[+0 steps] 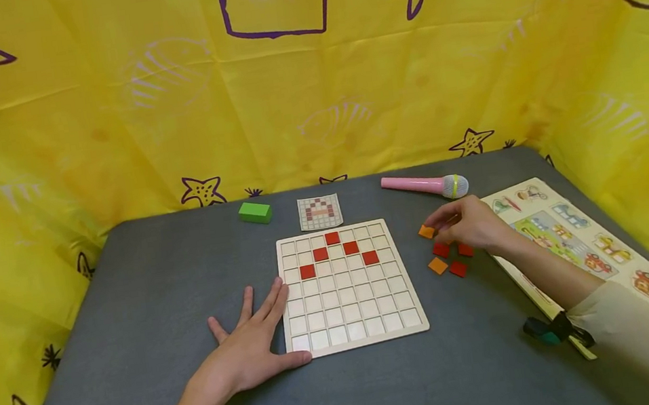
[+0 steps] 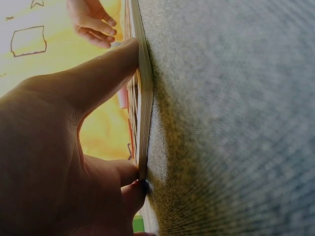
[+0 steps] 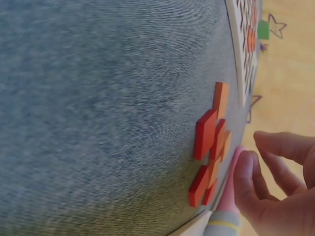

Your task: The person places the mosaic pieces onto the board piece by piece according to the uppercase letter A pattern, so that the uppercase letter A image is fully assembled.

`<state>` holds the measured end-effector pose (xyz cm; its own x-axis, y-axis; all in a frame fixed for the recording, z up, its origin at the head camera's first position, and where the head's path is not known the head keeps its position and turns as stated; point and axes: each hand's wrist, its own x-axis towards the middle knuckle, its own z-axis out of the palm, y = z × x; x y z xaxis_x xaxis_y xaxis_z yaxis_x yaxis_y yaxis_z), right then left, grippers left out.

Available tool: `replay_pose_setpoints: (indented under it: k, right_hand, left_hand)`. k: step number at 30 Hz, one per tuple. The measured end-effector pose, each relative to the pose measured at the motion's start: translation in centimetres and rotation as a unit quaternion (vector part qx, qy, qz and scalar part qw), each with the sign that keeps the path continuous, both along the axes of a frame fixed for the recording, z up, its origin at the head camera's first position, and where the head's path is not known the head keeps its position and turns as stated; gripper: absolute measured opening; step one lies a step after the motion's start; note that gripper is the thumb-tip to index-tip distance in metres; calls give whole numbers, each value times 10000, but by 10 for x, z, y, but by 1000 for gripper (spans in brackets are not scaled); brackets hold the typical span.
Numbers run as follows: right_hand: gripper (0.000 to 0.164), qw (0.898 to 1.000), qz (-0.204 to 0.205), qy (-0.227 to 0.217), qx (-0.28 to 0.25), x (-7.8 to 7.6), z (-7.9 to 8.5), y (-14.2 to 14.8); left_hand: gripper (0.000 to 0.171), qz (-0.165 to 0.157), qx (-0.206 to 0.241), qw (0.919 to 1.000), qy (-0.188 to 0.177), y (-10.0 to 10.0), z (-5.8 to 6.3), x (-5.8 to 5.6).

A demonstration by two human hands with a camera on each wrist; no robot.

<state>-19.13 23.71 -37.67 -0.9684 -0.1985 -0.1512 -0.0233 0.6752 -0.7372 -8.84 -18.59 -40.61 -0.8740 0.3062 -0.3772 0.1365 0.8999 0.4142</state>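
A white grid board (image 1: 346, 295) lies flat on the table, with several red tiles (image 1: 332, 238) set in its upper squares in a peaked arrangement. My left hand (image 1: 252, 352) is spread at the board's near-left corner. Its thumb touches the front edge, and its fingertips reach the left side. To the right of the board, my right hand (image 1: 469, 224) hovers over a small group of loose red tiles (image 3: 205, 135) and orange tiles (image 3: 221, 101). In the right wrist view its thumb and index finger are bent and apart, with nothing between them.
Behind the board lies a small pattern card (image 1: 320, 213), with a green block (image 1: 255, 213) to its left. A pink toy microphone (image 1: 421, 185) lies at the back right. An illustrated picture board (image 1: 616, 267) lies under the right forearm. Yellow cloth (image 1: 286, 98) hangs around the table.
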Motion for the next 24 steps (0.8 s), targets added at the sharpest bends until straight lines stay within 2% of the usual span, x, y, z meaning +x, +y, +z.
replay_pose_setpoints:
  k: [8,24]
  right_hand:
    - [38,9998,40,-187,116,2,-6,4]
    - [32,9952,235,35,947,2,-14,2]
  left_hand:
    - [120,-7,-23,10000,12,0,-1,-1]
    - [120,0,-9,10000,30,0,-1,0]
